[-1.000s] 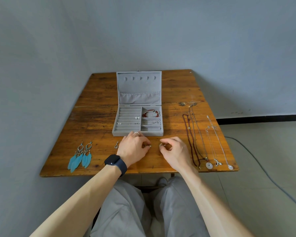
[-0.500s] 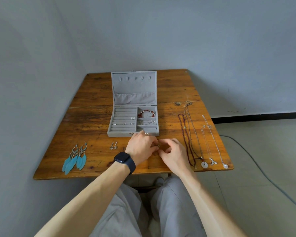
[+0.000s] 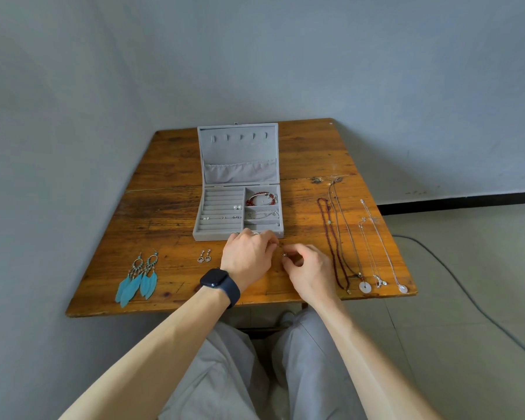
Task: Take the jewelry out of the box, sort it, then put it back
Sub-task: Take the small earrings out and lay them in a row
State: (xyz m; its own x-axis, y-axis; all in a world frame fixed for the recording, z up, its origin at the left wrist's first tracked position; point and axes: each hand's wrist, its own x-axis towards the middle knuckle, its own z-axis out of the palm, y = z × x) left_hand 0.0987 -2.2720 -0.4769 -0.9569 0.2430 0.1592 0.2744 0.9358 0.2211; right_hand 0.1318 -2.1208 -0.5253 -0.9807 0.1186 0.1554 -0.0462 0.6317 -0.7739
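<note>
The grey jewelry box (image 3: 212,234) stands open at the table's middle, with a red bracelet (image 3: 261,199), small studs and thin chains in its compartments. Just in front of it my left hand (image 3: 247,256) and my right hand (image 3: 308,272) meet, fingers curled. My right hand pinches a small silver piece (image 3: 284,254); my left fingertips touch the same spot, and what they hold is hidden. A small silver earring pair (image 3: 204,256) lies left of my left hand. Blue feather earrings (image 3: 138,278) lie at the front left. Several necklaces (image 3: 355,237) lie stretched out on the right.
The wooden table (image 3: 164,207) sits against a grey wall corner. Its front edge runs just under my wrists. A dark watch (image 3: 217,281) is on my left wrist. A grey cable (image 3: 455,280) crosses the floor on the right.
My left hand slid right from the small earring pair toward my right hand, and the fingertips of both now meet over a small silver piece. The camera view shifted slightly.
</note>
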